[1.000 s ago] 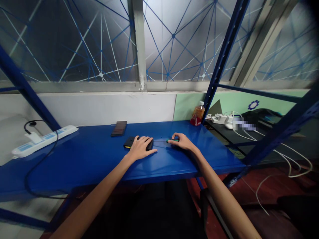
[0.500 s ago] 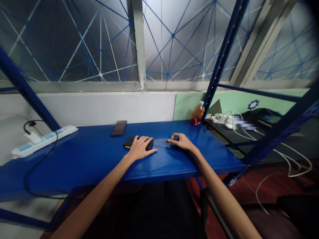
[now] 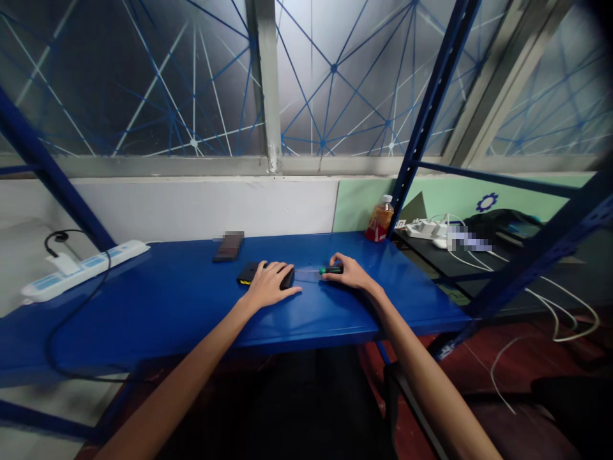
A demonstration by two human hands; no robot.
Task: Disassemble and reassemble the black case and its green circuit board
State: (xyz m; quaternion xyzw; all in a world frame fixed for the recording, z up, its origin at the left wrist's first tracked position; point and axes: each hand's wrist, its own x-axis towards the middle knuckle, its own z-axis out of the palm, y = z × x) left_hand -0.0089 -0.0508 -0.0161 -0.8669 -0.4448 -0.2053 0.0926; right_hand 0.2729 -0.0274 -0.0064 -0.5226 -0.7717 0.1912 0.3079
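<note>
A flat black router (image 3: 246, 275) with yellow ports on its left end lies on the blue table (image 3: 182, 319). My left hand (image 3: 271, 284) rests over its right part, fingers draped across the top and thumb stretched out at the near side, holding it against the table. To the right, my right hand (image 3: 352, 273) has a screwdriver (image 3: 331, 270) with a green and black handle. Its thin shaft lies level and points left, reaching the router's right side; the tip's exact contact is too small to see. The thumb is on the handle, while the index finger arches above it.
Behind the router lies a dark, partly blurred flat object (image 3: 228, 246). A bottle (image 3: 380, 219) of orange-red drink stands at the back right. On the left is a white power strip (image 3: 90, 271) with a black cable. Blue rack posts (image 3: 433, 96) flank the table.
The fingers of my right hand have lifted and loosened round the screwdriver, so more of the handle shows. My left hand and the router have stayed in place.
</note>
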